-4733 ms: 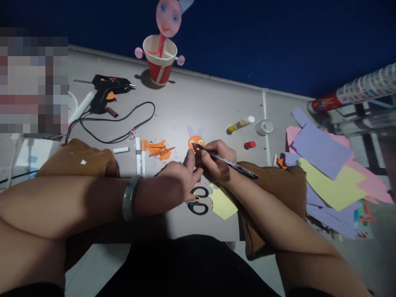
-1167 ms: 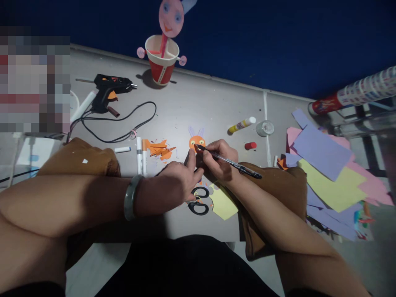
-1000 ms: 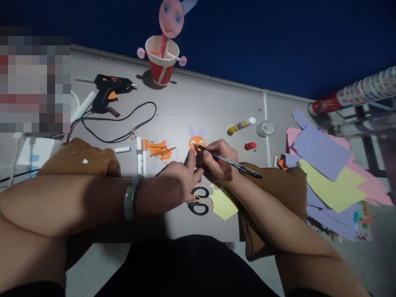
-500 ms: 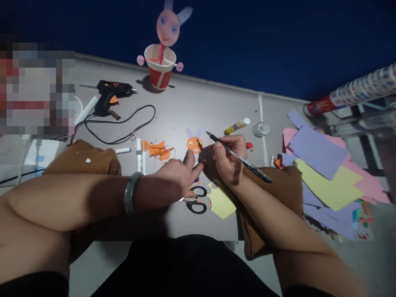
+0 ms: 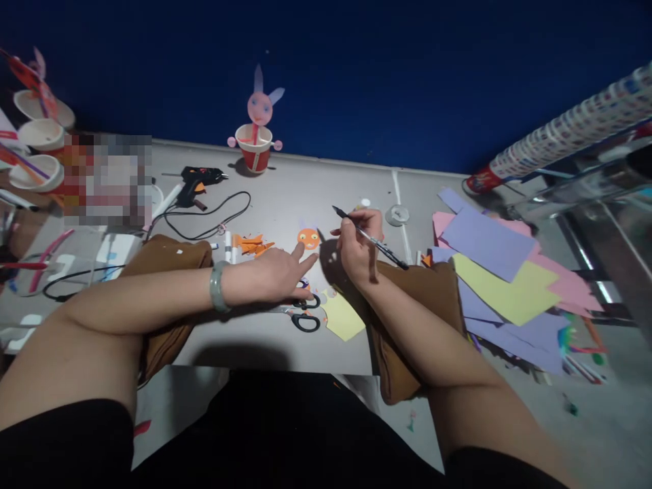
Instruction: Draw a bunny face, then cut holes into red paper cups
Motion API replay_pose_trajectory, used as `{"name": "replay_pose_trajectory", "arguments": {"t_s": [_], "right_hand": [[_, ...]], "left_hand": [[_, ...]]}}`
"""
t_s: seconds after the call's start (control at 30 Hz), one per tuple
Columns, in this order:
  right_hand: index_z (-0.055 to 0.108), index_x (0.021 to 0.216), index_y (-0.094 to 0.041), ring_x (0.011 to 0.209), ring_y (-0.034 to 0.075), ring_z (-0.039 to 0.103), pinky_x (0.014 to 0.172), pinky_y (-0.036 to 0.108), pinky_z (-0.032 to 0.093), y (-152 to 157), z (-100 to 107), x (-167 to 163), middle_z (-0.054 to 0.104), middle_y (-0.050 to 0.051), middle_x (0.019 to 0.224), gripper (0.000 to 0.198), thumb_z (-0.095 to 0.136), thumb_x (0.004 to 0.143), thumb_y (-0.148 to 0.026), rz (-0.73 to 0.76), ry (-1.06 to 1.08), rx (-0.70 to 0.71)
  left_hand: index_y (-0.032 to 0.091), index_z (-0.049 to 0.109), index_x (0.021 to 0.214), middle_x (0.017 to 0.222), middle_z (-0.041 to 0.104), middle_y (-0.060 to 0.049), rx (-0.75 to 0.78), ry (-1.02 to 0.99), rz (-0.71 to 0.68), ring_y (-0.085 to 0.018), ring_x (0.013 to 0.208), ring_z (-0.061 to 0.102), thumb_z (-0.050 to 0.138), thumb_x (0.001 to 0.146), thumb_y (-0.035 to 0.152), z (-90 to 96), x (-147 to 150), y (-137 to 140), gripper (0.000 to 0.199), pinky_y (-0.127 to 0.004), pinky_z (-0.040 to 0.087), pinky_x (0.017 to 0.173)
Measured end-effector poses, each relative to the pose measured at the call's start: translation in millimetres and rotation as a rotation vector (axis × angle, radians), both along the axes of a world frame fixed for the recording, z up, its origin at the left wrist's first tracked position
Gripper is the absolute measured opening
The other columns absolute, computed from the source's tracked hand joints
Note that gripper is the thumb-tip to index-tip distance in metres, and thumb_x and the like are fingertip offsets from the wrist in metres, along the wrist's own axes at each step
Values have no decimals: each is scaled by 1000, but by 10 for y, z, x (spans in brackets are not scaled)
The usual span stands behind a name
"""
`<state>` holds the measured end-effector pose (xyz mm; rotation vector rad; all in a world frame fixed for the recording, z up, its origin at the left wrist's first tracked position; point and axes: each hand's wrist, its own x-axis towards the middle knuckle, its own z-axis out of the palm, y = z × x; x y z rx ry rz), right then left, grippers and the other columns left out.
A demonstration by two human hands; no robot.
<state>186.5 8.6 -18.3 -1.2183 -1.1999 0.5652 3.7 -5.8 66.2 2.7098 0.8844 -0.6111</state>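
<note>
My right hand (image 5: 360, 248) grips a black-and-clear pen (image 5: 374, 241), whose tip points up and left, above the tabletop. To the left of it, a small orange paper rabbit face (image 5: 308, 238) with pale purple ears, drawn yellow eyes and a white mouth area lies flat on the table. Just below that face is my left hand (image 5: 275, 277), palm down, its fingers stretched out and apart with nothing held. Black-handled scissors (image 5: 305, 322) lie beneath the left fingers, beside a yellow paper piece (image 5: 345, 318).
Orange scraps (image 5: 257, 244) and markers (image 5: 227, 246) lie left of the face. Farther back are a glue gun (image 5: 196, 185) with its looping cord, a red cup (image 5: 255, 159) bearing a pink rabbit, and a tape roll (image 5: 397, 215). Coloured paper sheets (image 5: 496, 244) pile up at right.
The view has shifted and takes in more of the left side. My left fingers have drawn back a little from the orange face, which shows more fully. My right hand still holds the pen.
</note>
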Motion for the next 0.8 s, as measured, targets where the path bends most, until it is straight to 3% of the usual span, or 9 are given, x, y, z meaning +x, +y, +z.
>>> {"name": "replay_pose_trajectory", "arguments": {"t_s": [0.13, 0.27, 0.4, 0.6, 0.7, 0.8], "right_hand": [[42, 98, -26, 48, 6, 49, 62, 28, 58, 30, 93, 9, 46, -6, 75, 17, 52, 96, -40, -1, 19, 25], [42, 100, -26, 49, 8, 50, 60, 29, 55, 14, 212, 34, 46, -7, 71, 19, 49, 97, -43, 10, -14, 70], [44, 106, -26, 60, 11, 59, 61, 29, 53, -17, 476, 176, 50, -4, 73, 19, 42, 100, -44, -28, -122, 152], [56, 98, -23, 82, 19, 62, 79, 39, 52, -4, 967, 692, 63, 7, 94, 16, 44, 97, -33, -258, -567, 343], [59, 93, -22, 88, 23, 62, 83, 40, 50, 89, 928, 897, 66, 9, 93, 12, 47, 91, -23, -250, -692, 273], [59, 91, -20, 78, 21, 61, 76, 37, 49, 220, 689, 989, 65, 7, 84, 13, 48, 85, -22, -235, -674, 131]], "left_hand": [[16, 44, 142, 133, 57, -22, 74, -17, 19, -26, 77, 66, 40, 93, 66, 179, -84, 117, 69, -36, 42, 64], [17, 50, 135, 112, 67, -17, 111, 29, 155, -31, 90, 66, 40, 94, 63, 240, -177, 287, 63, -36, 42, 70], [14, 58, 120, 112, 68, -18, 205, 34, 206, -31, 99, 64, 47, 94, 58, 162, -196, 355, 53, -38, 43, 78], [13, 60, 116, 122, 64, -18, 248, -99, 156, -32, 115, 56, 54, 93, 47, -30, -159, 312, 42, -41, 40, 91], [14, 61, 112, 118, 64, -17, 222, -190, 139, -31, 111, 57, 54, 93, 44, -110, -154, 323, 37, -41, 39, 91], [16, 61, 108, 116, 65, -14, 183, -270, 91, -28, 110, 56, 50, 95, 44, -181, -159, 340, 33, -39, 38, 91]]}}
